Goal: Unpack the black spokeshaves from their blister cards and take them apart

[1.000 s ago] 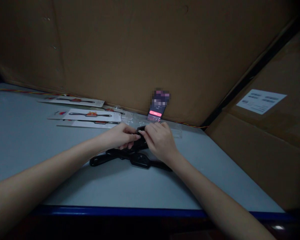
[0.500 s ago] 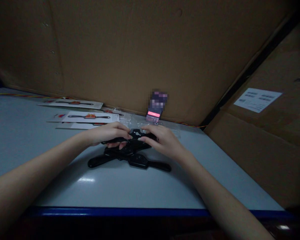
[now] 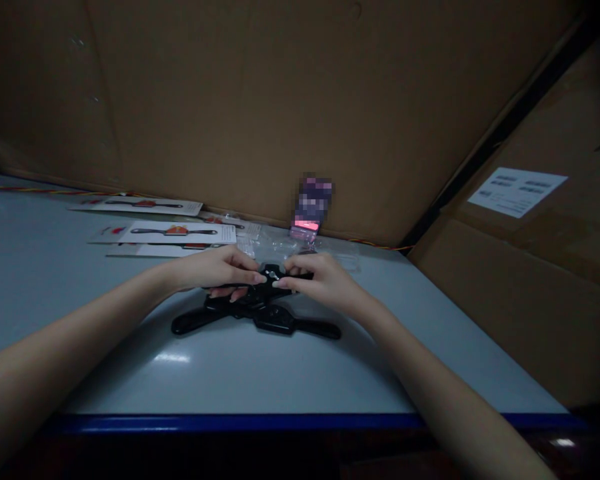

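Observation:
My left hand (image 3: 215, 270) and my right hand (image 3: 320, 280) meet above the middle of the table, both gripping a black plastic part (image 3: 273, 273) from either side. Its holes show between my fingertips, and much of it is hidden by my fingers. Just below my hands lies a black two-handled tool (image 3: 275, 320), shaped like a spokeshave, with a second black handle (image 3: 195, 321) crossing under it. My left fingers appear to rest against this pile.
Printed product cards (image 3: 177, 233) and a clear plastic bag (image 3: 285, 252) lie beyond my hands. A phone (image 3: 305, 227) with a blurred screen leans on the cardboard wall (image 3: 230, 100). A striped wire (image 3: 40, 189) runs along the wall's foot. The grey table (image 3: 130, 353) has a blue front edge (image 3: 230, 422).
My hands have drawn closer together over the black part, and my right hand has shifted slightly left. The view has tilted a little, with the table appearing slightly lower.

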`<action>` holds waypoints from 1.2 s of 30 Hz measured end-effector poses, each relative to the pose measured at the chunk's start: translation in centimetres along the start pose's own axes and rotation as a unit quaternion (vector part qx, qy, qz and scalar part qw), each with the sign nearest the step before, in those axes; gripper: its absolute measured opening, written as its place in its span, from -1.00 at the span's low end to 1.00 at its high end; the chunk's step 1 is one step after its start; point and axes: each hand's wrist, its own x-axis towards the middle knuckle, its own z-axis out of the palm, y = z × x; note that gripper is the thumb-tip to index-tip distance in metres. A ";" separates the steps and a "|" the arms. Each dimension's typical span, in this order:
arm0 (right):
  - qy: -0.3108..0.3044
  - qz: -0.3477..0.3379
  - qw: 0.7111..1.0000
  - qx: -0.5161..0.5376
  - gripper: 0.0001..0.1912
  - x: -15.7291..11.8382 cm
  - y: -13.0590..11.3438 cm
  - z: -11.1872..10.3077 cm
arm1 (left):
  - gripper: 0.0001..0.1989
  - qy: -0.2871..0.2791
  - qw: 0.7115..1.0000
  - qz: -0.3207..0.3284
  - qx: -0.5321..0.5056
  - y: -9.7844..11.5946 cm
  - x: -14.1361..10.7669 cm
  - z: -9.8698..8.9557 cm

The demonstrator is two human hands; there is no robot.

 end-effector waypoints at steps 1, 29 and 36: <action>0.002 -0.007 1.000 -0.014 -0.75 0.0 -0.1 0.0 | -0.65 0.004 1.000 -0.002 0.000 0.0 0.0 0.0; 0.073 -0.145 0.987 0.003 -0.70 -0.2 -0.2 0.6 | -0.68 0.024 1.000 -0.013 -0.010 0.7 -0.3 0.2; 0.015 -0.052 0.982 0.181 -0.61 -0.1 -0.6 -0.2 | -0.70 -0.001 1.000 -0.009 0.027 0.9 -0.5 -0.2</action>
